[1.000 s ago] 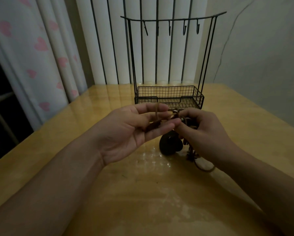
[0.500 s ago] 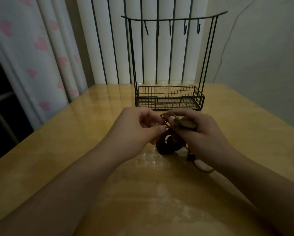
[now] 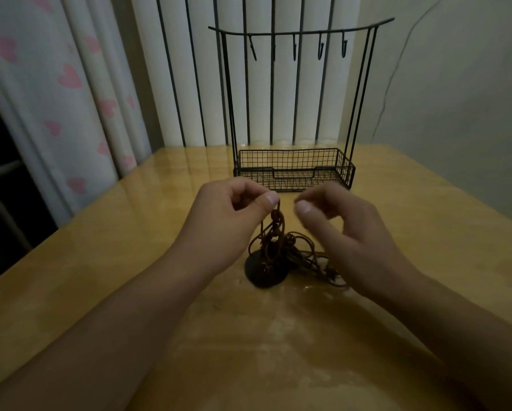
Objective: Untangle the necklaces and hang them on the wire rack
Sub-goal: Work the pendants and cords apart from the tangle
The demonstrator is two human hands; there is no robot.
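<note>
both hands hover over the table (image 3: pixel 106 262), left to right: the left hand (image 3: pixel 231 215) pinches a brown cord at its top and lifts it, so the knotted necklaces (image 3: pixel 281 247) hang from it down onto a dark round pendant (image 3: pixel 263 271) resting on the wood. the right hand (image 3: pixel 337 229) is blurred, its fingers loosely curled just beside the cord, apparently gripping nothing. behind, the wire rack (image 3: pixel 293 170) stands with all its hooks (image 3: pixel 320 50) bare. judging by this, untangling is barely underway and nothing is hung yet.
</note>
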